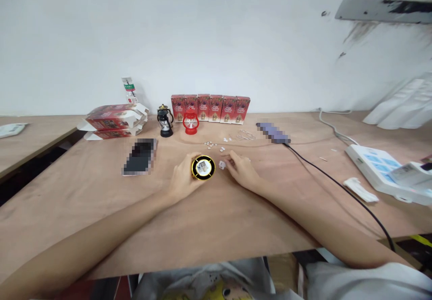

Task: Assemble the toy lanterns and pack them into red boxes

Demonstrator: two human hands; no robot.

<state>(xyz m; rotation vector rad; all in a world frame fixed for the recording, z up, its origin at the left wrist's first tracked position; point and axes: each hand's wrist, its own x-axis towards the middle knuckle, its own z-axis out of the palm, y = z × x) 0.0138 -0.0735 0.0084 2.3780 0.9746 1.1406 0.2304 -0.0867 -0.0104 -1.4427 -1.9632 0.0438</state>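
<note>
My left hand is curled round a round black piece with a gold rim, which looks like the underside of a small lantern. Its pale centre faces up and shows small parts. Just to the right, my right hand has thumb and fingers closed at a small white plastic piece, low over the table. Beyond the hands lie several small round button-like bits and a scatter of thin metal pieces. A black lantern and a red lantern stand upright behind them.
Several red printed boxes stand in a row near the wall. More opened boxes are stacked at left, near a blurred phone. Another phone trails a black cable across the right side, by a white power strip.
</note>
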